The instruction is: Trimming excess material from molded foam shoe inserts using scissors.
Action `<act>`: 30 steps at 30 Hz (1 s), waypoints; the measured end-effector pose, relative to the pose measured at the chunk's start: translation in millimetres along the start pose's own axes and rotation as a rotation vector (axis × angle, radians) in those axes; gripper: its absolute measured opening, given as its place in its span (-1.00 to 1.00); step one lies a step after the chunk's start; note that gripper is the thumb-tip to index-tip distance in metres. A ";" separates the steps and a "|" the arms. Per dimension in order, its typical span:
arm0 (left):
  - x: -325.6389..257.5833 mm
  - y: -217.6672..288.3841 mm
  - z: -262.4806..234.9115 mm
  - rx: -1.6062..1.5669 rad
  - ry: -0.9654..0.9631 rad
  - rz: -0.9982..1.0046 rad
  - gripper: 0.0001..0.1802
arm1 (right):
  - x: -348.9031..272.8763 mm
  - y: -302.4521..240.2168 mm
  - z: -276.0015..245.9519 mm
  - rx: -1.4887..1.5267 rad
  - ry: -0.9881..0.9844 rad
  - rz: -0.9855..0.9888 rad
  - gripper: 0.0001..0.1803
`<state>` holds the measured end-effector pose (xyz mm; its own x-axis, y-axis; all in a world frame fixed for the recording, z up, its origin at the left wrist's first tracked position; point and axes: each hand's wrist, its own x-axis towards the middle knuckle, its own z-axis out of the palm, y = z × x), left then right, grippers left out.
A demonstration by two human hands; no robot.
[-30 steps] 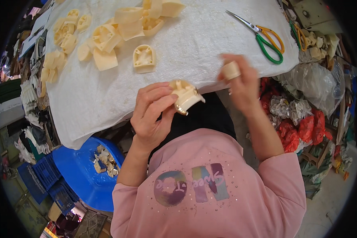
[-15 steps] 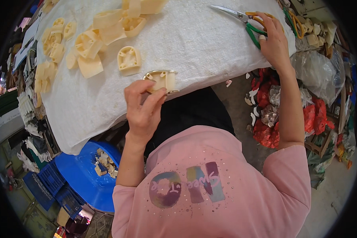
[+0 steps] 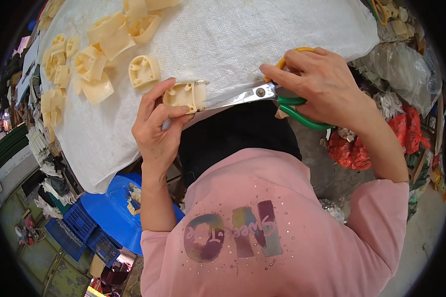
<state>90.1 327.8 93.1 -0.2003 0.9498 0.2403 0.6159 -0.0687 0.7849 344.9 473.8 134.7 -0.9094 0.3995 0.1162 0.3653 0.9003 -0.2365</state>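
Cream-coloured plastic part (image 3: 185, 95) is what we are working on: we are holding it at the near edge of the white cloth-covered table (image 3: 262, 34), just above our lap. Our left hand (image 3: 156, 123) is pinching it, thumb underneath and fingers curled over its left side, so that its right edge is sticking out free for the blades. Our right hand (image 3: 322, 84) is gripping the scissors (image 3: 262, 94), fingers wrapped through the yellow and green handle loops and index finger lying along the top toward the pivot. We are pointing the blades left, and their tips are meeting the part's right edge; whether they are gapped or closed there we cannot tell. Holding the part off the table edge seems, in our judgement, to be letting trimmings drop toward the blue tub (image 3: 114, 208) below our left elbow. Similar cream parts (image 3: 91, 64) are lying in a loose heap on the far left of the cloth, and one single part (image 3: 144, 72) is sitting apart, just beyond our left fingers.

Compared with half a second ago, our right hand is no longer stretching out to the scissors at the far right of the table; it has brought them in to the part. Our left hand has stayed in much the same place, keeping its pinch.
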 end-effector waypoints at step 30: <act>1.6 -1.9 2.3 -0.006 0.031 0.031 -0.77 | 11.6 6.9 7.3 -0.040 -0.087 -0.130 -0.65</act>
<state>90.3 330.1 90.7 -0.2045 0.9373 0.2823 0.6178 -0.1001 0.7799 335.4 483.4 127.3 -0.9626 0.2644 0.0586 0.2497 0.9503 -0.1859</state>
